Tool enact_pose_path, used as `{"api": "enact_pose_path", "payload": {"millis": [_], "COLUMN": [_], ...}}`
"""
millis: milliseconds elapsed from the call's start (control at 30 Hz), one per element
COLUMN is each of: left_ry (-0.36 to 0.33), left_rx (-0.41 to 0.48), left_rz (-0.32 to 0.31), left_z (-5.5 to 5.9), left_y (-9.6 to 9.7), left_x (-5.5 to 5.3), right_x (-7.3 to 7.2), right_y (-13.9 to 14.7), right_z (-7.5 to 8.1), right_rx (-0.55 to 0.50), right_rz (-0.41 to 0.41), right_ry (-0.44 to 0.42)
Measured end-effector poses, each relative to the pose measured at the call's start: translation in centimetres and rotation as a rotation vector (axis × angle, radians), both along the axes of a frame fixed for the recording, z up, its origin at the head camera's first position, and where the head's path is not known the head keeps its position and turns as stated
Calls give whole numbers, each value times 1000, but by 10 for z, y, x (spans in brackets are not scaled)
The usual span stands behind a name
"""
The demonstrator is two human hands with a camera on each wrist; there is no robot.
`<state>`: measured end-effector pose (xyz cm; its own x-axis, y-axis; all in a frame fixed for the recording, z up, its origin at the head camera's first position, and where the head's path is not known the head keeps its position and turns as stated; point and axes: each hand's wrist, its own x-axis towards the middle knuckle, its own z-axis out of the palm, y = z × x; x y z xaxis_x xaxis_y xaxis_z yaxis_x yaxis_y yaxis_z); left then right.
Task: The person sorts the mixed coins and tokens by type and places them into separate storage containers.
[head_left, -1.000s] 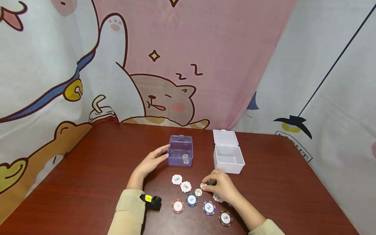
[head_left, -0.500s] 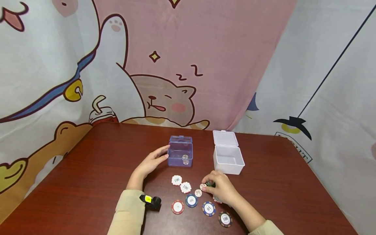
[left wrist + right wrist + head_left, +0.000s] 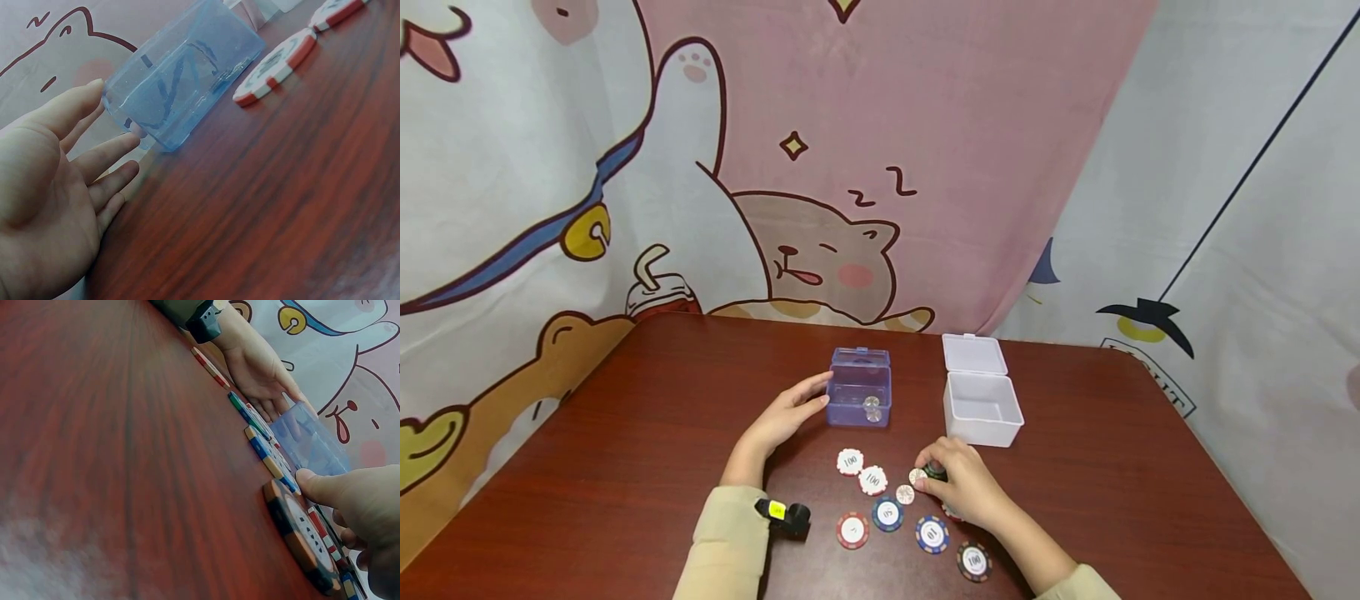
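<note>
My left hand [image 3: 782, 414] has its fingers stretched out and touches the left side of an open translucent blue box [image 3: 859, 414], which holds small clear round discs [image 3: 872, 402]. In the left wrist view, the fingertips [image 3: 128, 142] rest against the box wall. My right hand [image 3: 964, 483] has thumb and forefinger pinching a small pale coin-like disc [image 3: 917, 477] low over the table. Another such disc [image 3: 906, 495] lies just beside it. A dark green-edged chip [image 3: 936, 469] shows partly under the right fingers, and a red-and-white chip [image 3: 952, 513] is mostly hidden below the hand.
An open white box [image 3: 983, 421] stands to the right of the blue one. White 100 chips [image 3: 872, 480], a red chip [image 3: 853, 530], blue chips [image 3: 932, 534] and a black chip [image 3: 974, 562] lie on the brown table [image 3: 625, 467]. A printed curtain [image 3: 1000, 125] hangs behind.
</note>
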<state>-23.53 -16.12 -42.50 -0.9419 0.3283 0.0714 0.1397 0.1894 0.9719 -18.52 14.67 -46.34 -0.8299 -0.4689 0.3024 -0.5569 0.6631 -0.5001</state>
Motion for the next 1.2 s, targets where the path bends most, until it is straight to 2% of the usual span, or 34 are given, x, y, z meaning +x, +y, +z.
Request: {"api": "enact_pose_path", "payload": {"millis": [200,333,433,467,667,800,1200], "left_ry": [2,12,17,19,14,-3,26], "left_rx": [-5,-3,-2,-1,-10,-13,-4], "left_rz": [3,8,19,22,38,47,25], "left_z": [-1,-17,-30,-31,-31,-31,-30], "left_y": [0,-2,-4,-4,-5,-5,-5], "left_x": [0,-11,-19,-19,-19,-19,-17], "right_x": [-1,-2,-2,-2,-2,-2,-10], "right_y": [-1,-3,-4,-5,-11,-17,-33], "right_z": [-1,-1,1,2,7,8,16], "right_rx": [-55,-111,-146,-155,-222,-242,-351], "right_rz": [-53,-81,-100,-108,-137,-150,-166], "right_ry": [-22,-44,-96,-118,-189,-172,-132]}}
